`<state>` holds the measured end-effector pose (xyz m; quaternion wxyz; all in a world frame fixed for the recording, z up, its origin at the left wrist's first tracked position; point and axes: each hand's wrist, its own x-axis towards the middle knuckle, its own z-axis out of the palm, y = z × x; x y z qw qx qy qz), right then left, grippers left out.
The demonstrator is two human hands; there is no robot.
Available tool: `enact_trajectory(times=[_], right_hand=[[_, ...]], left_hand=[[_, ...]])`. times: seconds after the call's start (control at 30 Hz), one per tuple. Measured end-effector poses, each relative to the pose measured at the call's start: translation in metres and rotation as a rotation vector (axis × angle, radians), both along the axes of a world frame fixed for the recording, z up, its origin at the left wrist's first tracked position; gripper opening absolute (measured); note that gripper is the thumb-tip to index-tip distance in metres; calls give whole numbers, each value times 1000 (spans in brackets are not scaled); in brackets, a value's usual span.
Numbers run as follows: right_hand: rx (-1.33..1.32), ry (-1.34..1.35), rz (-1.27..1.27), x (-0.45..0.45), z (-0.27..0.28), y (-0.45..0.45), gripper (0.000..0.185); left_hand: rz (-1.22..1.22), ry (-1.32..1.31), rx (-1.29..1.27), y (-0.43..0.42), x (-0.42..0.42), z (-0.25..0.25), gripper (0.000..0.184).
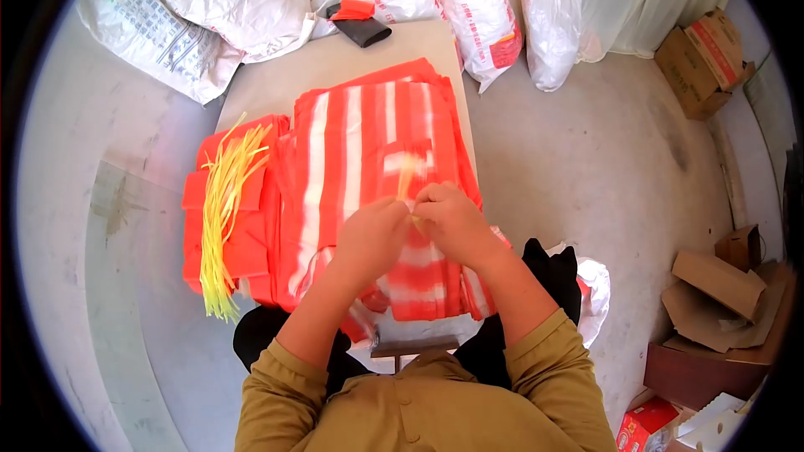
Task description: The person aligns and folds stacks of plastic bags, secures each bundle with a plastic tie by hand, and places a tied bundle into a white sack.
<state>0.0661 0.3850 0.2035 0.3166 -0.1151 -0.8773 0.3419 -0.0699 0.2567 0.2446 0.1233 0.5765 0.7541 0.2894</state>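
My left hand [374, 234] and my right hand [452, 219] meet over a stack of folded red-and-white striped sheets [353, 146]. Fingers of both hands are pinched together on a thin yellow strip [405, 177], blurred by motion. Around it, a striped piece is blurred too, and I cannot tell whether the strip loops round it. Whether the sheets are cloth or plastic is unclear. Left of the stack, a bunch of loose yellow strips [219, 222] lies across folded plain red material [255, 238].
A beige table [260, 88] carries the stacks, with a black-and-red item [362, 29] at its far end. Full white sacks [226, 0] stand beyond it. Cardboard boxes [708, 63] sit at the far right, and an opened carton [720, 289] at the near right.
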Motion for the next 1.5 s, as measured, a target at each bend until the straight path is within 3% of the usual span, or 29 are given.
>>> enact_trajectory(times=[0.17, 0.27, 0.37, 0.47, 0.57, 0.67, 0.87, 0.97, 1.03, 1.17, 1.27, 1.37, 1.5], right_hand=[[115, -120, 65, 2, 14, 4, 15], [334, -131, 52, 2, 8, 4, 18], [340, -64, -27, -1, 3, 4, 18], [366, -105, -89, 5, 8, 7, 16], [398, -158, -89, 16, 4, 13, 10], [466, -315, -84, 27, 0, 17, 7], [240, -447, -178, 29, 9, 12, 13], [-268, -180, -108, 17, 8, 4, 21], [-348, -126, 62, 8, -6, 2, 28], [-714, -446, 124, 1, 12, 0, 31], [-374, -487, 61, -2, 15, 0, 23], [-394, -355, 53, 1, 14, -10, 18], [-301, -407, 6, -2, 12, -14, 17]], left_hand=[[43, -493, -41, 1, -12, -14, 20], [56, -455, -67, 1, -13, -15, 22], [92, -433, 6, 0, -11, -6, 18], [52, -40, 265, -4, -15, -18, 12], [116, 168, 143, -16, -18, -23, 10], [141, 162, 123, -27, -22, -41, 10], [203, 274, 84, -30, -20, -48, 20], [227, 263, 58, -28, -11, -44, 24], [243, 274, 49, -25, -8, -49, 24], [237, 270, 31, -24, -6, -49, 20], [269, 252, 131, -26, -5, -40, 13], [120, 300, 189, -29, -8, -28, 8], [-127, 330, 272, -19, 2, -18, 8]])
